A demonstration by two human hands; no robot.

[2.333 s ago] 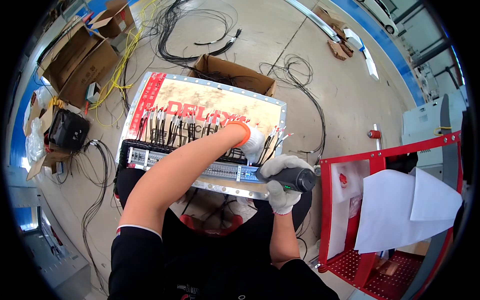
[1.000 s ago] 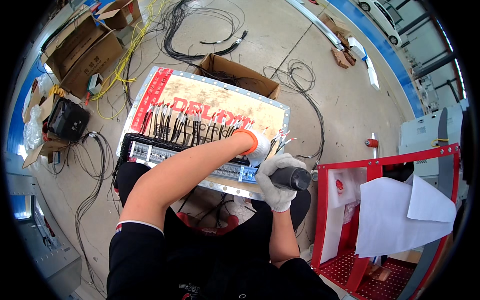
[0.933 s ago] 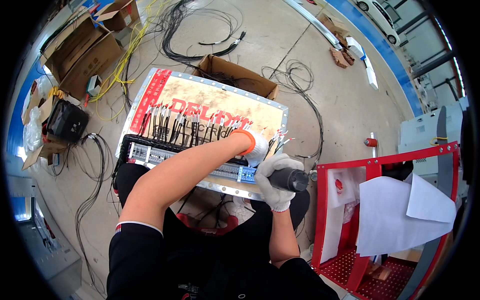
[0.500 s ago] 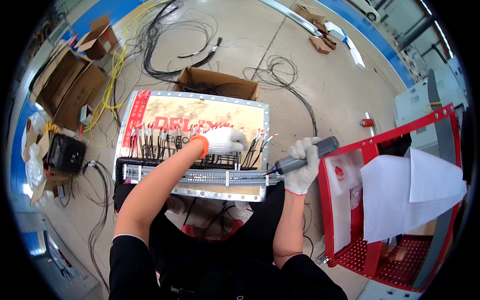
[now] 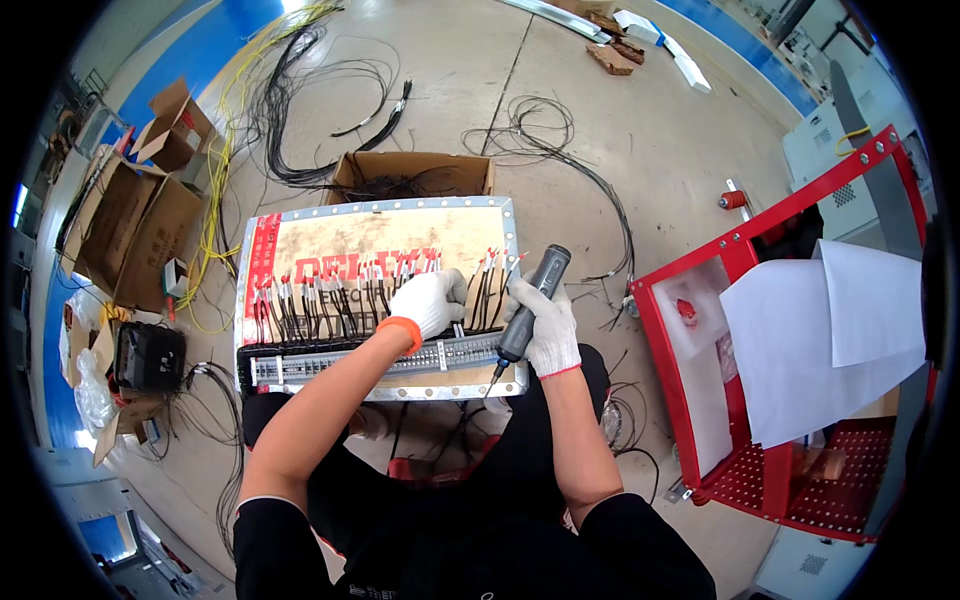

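My right hand (image 5: 546, 325), in a white glove, is wrapped round a grey cordless screwdriver (image 5: 535, 303). Its thin bit points down and left, past the right part of a long grey terminal strip (image 5: 325, 366). Over a row of black wires (image 5: 325, 305) with white sleeves and red tips, my left hand (image 5: 430, 302) is closed, in a white glove with an orange cuff. Whatever its fingers pinch is hidden. Wires and strip lie on a metal-edged case (image 5: 400, 222) with a cardboard-coloured top, in front of my knees.
Behind the case stands an open cardboard box (image 5: 470, 177) with dark wires in it. A red metal frame (image 5: 775, 468) draped with white sheets (image 5: 790, 345) stands at right. Loose black cables (image 5: 275, 125) and yellow cable (image 5: 225, 180) lie on the floor, with cartons (image 5: 150, 230) at left.
The screwdriver has swung from pointing left along the strip to a steeper, downward tilt. My right hand has moved left, closer to my left hand, whose fingers are now curled more tightly.
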